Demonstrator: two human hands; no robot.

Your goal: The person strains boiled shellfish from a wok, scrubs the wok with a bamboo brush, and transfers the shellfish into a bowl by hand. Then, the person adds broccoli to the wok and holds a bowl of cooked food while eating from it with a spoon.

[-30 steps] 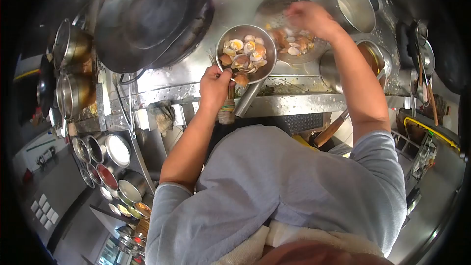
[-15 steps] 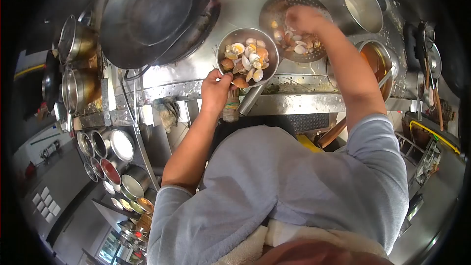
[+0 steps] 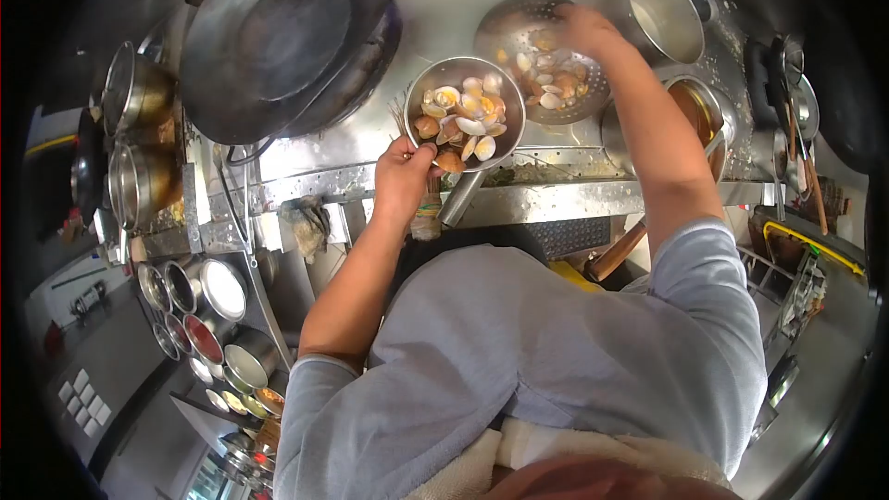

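My left hand (image 3: 404, 176) pinches the near left rim of a steel saucepan (image 3: 512, 93) with a thick tubular handle (image 3: 461, 200) that points toward me. Inside lie several clams (image 3: 470, 124), many with their shells gaping. My thumb is close by a brown clam at the rim. Up and to the right, my right hand (image 3: 590, 31) is over the far right edge of a round perforated strainer (image 3: 505, 30); motion smears its fingers, so their grip cannot be made out. More clams (image 3: 553, 83) lie in the strainer, below that hand.
Large dark woks (image 3: 287, 32) are stacked on the left of the steel counter (image 3: 421, 28). A deep pot (image 3: 665, 18) and a pot of brownish liquid (image 3: 699, 111) stand at the right. Ladles (image 3: 804, 106) hang farther right; several containers (image 3: 222, 289) sit at lower left.
My right hand has moved from over the strainer's middle toward its far right edge. My left hand stays on the saucepan's rim. The whole view has shifted slightly.
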